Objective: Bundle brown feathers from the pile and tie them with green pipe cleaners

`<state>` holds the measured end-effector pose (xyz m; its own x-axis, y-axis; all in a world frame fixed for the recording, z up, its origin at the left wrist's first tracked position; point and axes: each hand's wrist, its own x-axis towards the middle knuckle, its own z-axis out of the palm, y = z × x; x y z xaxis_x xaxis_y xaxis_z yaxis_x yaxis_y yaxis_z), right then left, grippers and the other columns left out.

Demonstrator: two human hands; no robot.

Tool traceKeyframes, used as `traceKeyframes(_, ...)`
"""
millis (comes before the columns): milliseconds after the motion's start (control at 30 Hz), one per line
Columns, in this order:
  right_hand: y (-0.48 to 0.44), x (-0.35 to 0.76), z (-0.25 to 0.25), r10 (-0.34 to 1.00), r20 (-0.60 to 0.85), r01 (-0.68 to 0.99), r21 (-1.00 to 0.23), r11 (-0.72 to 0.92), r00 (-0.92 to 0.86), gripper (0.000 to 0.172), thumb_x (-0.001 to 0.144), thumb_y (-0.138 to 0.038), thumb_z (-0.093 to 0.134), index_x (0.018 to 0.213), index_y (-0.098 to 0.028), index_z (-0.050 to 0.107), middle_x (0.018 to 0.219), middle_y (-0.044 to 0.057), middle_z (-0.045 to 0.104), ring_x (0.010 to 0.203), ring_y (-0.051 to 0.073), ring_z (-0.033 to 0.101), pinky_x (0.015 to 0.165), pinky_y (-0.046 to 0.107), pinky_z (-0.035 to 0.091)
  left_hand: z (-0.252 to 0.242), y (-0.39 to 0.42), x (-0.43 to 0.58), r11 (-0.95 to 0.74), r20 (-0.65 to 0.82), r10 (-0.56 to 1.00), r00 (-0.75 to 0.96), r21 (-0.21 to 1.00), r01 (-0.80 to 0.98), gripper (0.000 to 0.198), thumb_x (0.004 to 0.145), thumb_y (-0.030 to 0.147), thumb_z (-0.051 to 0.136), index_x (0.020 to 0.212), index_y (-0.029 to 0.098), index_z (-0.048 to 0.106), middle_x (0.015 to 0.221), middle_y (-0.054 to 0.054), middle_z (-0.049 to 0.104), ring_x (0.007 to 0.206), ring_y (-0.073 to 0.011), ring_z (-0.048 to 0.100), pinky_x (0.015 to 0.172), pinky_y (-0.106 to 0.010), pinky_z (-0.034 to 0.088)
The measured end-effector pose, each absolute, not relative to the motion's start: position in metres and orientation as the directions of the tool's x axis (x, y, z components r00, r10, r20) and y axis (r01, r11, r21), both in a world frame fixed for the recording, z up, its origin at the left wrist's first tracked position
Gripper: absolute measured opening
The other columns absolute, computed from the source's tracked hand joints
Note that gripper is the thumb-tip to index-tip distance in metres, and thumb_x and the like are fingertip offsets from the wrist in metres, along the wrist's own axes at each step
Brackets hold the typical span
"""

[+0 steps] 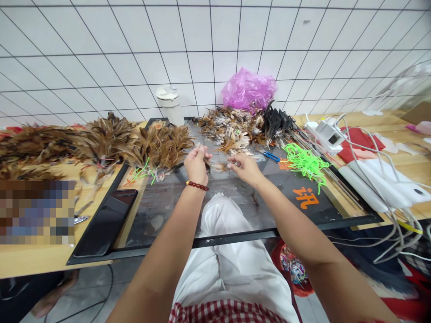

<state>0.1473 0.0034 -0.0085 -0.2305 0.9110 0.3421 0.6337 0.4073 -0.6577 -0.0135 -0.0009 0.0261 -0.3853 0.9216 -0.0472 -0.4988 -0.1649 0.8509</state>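
Note:
Over the dark glass panel (175, 211), both hands meet at the middle. My left hand (197, 162), with a bead bracelet on its wrist, is closed in a pinch, with brown feathers showing at its edge. A small brown feather (219, 167) lies between the hands, and my right hand (245, 167) pinches its right end between thumb and finger. Just left of my left hand are bundled brown feathers (163, 144). Beyond the hands spreads a pile of mottled feathers (232, 130). Blue thread snips (271, 156) and bright green cords (305, 161) rest right of my right hand.
A white cup (170, 106) and a pink plastic bag (249, 89) stand by the tiled wall. Black feathers (278, 123) lie beside the bag. A phone (106, 222) rests at the left. White cables and a power strip (328, 134) crowd the right side.

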Motion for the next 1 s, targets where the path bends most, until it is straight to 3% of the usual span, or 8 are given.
traceKeyframes(133, -0.003, 0.145, -0.01, 0.878, 0.339, 0.769, -0.437, 0.466, -0.34, 0.042, 0.081, -0.026, 0.059, 0.123, -0.022, 0.06, 0.12, 0.012, 0.058, 0.11, 0.026, 0.05, 0.092, 0.039, 0.038, 0.029, 0.002, -0.022, -0.052, -0.219, 0.941, -0.257, 0.659, -0.75, 0.013, 0.084, 0.02, 0.057, 0.072, 0.016, 0.056, 0.051, 0.005, 0.047, 0.051, -0.0079, 0.054, 0.057, -0.021, 0.044)
traceKeyframes(233, -0.005, 0.144, -0.008, 0.879, 0.303, 0.81, -0.359, 0.464, -0.369, 0.026, 0.082, -0.027, 0.059, 0.106, -0.024, 0.067, 0.117, 0.009, 0.061, 0.112, 0.028, 0.048, 0.094, 0.043, 0.034, 0.029, 0.002, -0.025, 0.063, -0.361, 0.921, -0.149, 0.514, -0.856, 0.017, 0.089, 0.018, 0.048, 0.073, 0.017, 0.054, 0.052, 0.005, 0.047, 0.054, -0.0087, 0.056, 0.062, -0.023, 0.046)
traceKeyframes(333, -0.003, 0.147, -0.003, 0.903, 0.305, 0.772, -0.478, 0.419, -0.301, 0.012, 0.081, -0.025, 0.056, 0.082, -0.02, 0.067, 0.09, 0.006, 0.065, 0.091, 0.022, 0.055, 0.084, 0.036, 0.038, 0.029, 0.002, -0.026, 0.076, -0.415, 0.9, -0.13, 0.445, -0.892, 0.019, 0.091, 0.019, 0.045, 0.074, 0.018, 0.054, 0.051, 0.005, 0.047, 0.053, -0.0087, 0.056, 0.061, -0.023, 0.045)
traceKeyframes(500, 0.006, 0.159, 0.002, 0.937, 0.228, 0.407, -0.855, 0.323, -0.265, 0.021, 0.077, -0.036, 0.058, 0.077, -0.016, 0.063, 0.068, 0.0, 0.06, 0.063, 0.012, 0.05, 0.064, 0.025, 0.04, 0.028, 0.003, -0.027, 0.072, -0.423, 0.897, -0.129, 0.427, -0.902, 0.018, 0.09, 0.017, 0.046, 0.074, 0.017, 0.053, 0.05, 0.005, 0.046, 0.051, -0.0084, 0.055, 0.06, -0.023, 0.044)
traceKeyframes(567, 0.009, 0.165, 0.002, 0.943, 0.19, 0.375, -0.882, 0.287, -0.274, 0.022, 0.071, -0.036, 0.064, 0.079, -0.016, 0.065, 0.071, 0.0, 0.063, 0.065, 0.013, 0.052, 0.065, 0.026, 0.041, 0.028, 0.002, -0.026, 0.078, -0.42, 0.899, -0.127, 0.437, -0.896, 0.018, 0.09, 0.017, 0.046, 0.074, 0.017, 0.053, 0.05, 0.005, 0.046, 0.051, -0.0083, 0.055, 0.059, -0.023, 0.043)
traceKeyframes(733, 0.01, 0.173, 0.004, 0.959, 0.28, 0.485, -0.835, 0.259, -0.029, 0.017, 0.07, -0.029, 0.061, 0.077, -0.016, 0.067, 0.075, 0.002, 0.067, 0.065, 0.013, 0.055, 0.066, 0.027, 0.042, 0.027, 0.001, -0.023, 0.078, -0.402, 0.907, -0.122, 0.446, -0.892, 0.015, 0.089, 0.017, 0.048, 0.075, 0.018, 0.054, 0.052, 0.005, 0.047, 0.053, -0.0088, 0.055, 0.059, -0.023, 0.045)
traceKeyframes(900, 0.009, 0.179, 0.007, 0.979, 0.115, 0.552, -0.812, 0.189, -0.166, 0.008, 0.066, -0.021, 0.063, 0.071, -0.017, 0.068, 0.061, -0.001, 0.063, 0.055, 0.012, 0.051, 0.058, 0.025, 0.04, 0.025, 0.001, -0.021, 0.097, -0.378, 0.92, -0.099, 0.465, -0.88, 0.015, 0.088, 0.018, 0.049, 0.075, 0.017, 0.054, 0.053, 0.004, 0.047, 0.054, -0.0088, 0.055, 0.059, -0.023, 0.045)
traceKeyframes(1000, 0.01, 0.185, 0.005, 0.968, 0.001, 0.526, -0.84, 0.137, -0.251, 0.015, 0.064, -0.015, 0.062, 0.078, -0.017, 0.069, 0.063, -0.001, 0.065, 0.057, 0.012, 0.054, 0.06, 0.025, 0.042, 0.025, -0.001, -0.019, 0.112, -0.367, 0.926, -0.084, 0.48, -0.87, 0.014, 0.088, 0.018, 0.05, 0.075, 0.017, 0.054, 0.053, 0.004, 0.047, 0.054, -0.0087, 0.056, 0.059, -0.023, 0.045)
